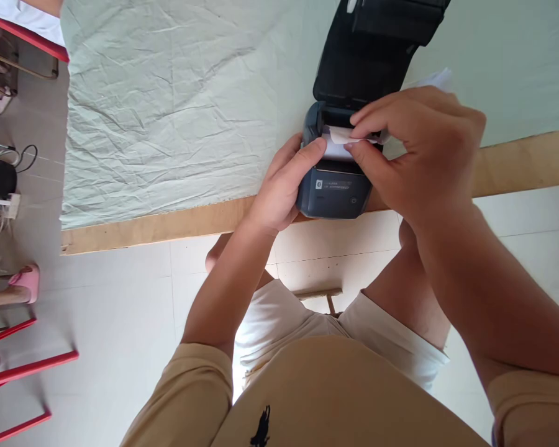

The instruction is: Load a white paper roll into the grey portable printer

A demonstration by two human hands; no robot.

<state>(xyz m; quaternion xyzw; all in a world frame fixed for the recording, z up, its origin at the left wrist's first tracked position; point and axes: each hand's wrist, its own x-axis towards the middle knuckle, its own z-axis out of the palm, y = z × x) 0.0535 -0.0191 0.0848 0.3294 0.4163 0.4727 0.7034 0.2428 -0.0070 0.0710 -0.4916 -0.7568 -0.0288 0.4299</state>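
Surroundings: a pale green, wrinkled cloth (177, 112) covers the wooden table (158, 225); red metal legs (32, 366) stand on the floor at the left.
In the way: the right hand (428, 149) partly hides the white paper roll (338, 149).
Printer: the dark blue-grey plastic printer (335, 194) sits at the table's near edge, black lid (363, 62) open.
Left fingers: curled around the printer's side, thumb on the roll.
Right fingers: thumb and fingertips nearly together, pinching the paper's loose end (342, 135).
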